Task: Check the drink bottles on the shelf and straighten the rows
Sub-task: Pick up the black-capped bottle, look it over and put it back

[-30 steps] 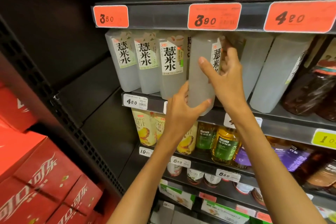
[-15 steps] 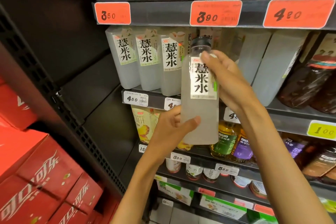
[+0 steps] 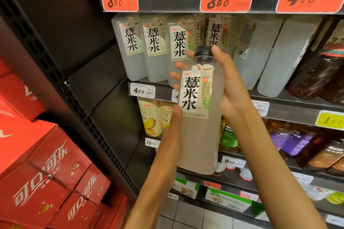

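Cloudy translucent plastic bottle (image 3: 200,135) with glossy paper label, matt dark metal shelf (image 3: 167,0), red cardboard cartons (image 3: 37,173)

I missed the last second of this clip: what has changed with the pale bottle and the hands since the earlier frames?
The pale bottle has come out of its shelf row toward the camera, label now facing it. The right hand shifted to grip its upper part near the black cap; the left hand still holds its lower side. The row of matching bottles on the shelf stayed put.

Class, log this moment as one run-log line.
phase: inspecting | left hand: holds cloudy bottle | right hand: grips bottle's upper part | bottle: off shelf, label facing camera
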Motion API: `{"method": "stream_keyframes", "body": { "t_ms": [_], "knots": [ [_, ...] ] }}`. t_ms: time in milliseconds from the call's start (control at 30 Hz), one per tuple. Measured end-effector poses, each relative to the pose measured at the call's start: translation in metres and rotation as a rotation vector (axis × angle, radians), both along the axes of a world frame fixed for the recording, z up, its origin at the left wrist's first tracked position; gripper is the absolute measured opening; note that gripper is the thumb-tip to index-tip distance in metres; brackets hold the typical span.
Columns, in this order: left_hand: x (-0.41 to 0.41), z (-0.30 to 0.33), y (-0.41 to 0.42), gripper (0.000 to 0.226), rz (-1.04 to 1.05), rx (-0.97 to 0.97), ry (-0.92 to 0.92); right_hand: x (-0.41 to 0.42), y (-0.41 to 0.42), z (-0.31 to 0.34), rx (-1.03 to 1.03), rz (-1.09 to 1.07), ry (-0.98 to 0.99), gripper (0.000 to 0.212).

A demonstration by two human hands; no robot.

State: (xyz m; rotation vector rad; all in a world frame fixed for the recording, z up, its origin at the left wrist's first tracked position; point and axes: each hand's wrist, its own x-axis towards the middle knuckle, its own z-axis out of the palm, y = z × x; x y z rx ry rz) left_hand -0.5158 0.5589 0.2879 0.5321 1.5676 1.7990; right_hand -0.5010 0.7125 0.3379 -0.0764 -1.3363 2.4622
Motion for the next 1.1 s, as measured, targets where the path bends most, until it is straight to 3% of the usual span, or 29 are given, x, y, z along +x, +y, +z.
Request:
{"method": "stream_keyframes", "body": {
  "t_ms": [133,233,367,500,567,667,800,900,1000,1100],
  "knots": [
    [0.001,0.008,-0.002,0.05,-0.004,-0.061,-0.027,-0.001,-0.008,0.005,0.06,-0.068,0.009,0.034],
    [-0.011,0.007,0.0,0.051,0.025,-0.139,0.004,0.0,-0.014,0.009,0.196,-0.202,-0.044,0.023],
    [-0.019,-0.008,-0.002,0.047,0.078,-0.121,-0.032,-0.001,-0.02,0.011,0.208,-0.222,-0.057,0.026],
    [-0.018,-0.013,-0.011,0.038,-0.279,0.209,-0.331,-0.002,-0.014,0.014,0.129,-0.077,-0.005,0.029],
    [-0.016,-0.015,-0.011,0.039,-0.377,0.227,-0.385,-0.004,-0.016,0.012,0.127,-0.017,0.013,0.035],
    [-0.016,-0.023,-0.009,0.049,-0.355,0.156,-0.323,-0.008,-0.02,0.013,0.166,-0.058,0.019,0.033],
    [-0.027,-0.015,-0.02,0.055,-0.252,0.154,-0.072,-0.003,-0.018,0.018,0.295,-0.254,0.016,0.028],
    [-0.025,-0.012,-0.021,0.058,-0.246,0.128,0.101,-0.002,-0.019,0.024,0.373,-0.356,-0.028,0.037],
    [-0.021,-0.013,-0.016,0.057,-0.206,0.196,0.103,-0.002,-0.014,0.028,0.467,-0.301,-0.067,0.04],
    [-0.023,-0.006,-0.016,0.063,-0.302,0.344,-0.059,-0.004,-0.009,0.026,0.32,-0.141,0.011,0.041]
  ]
}}
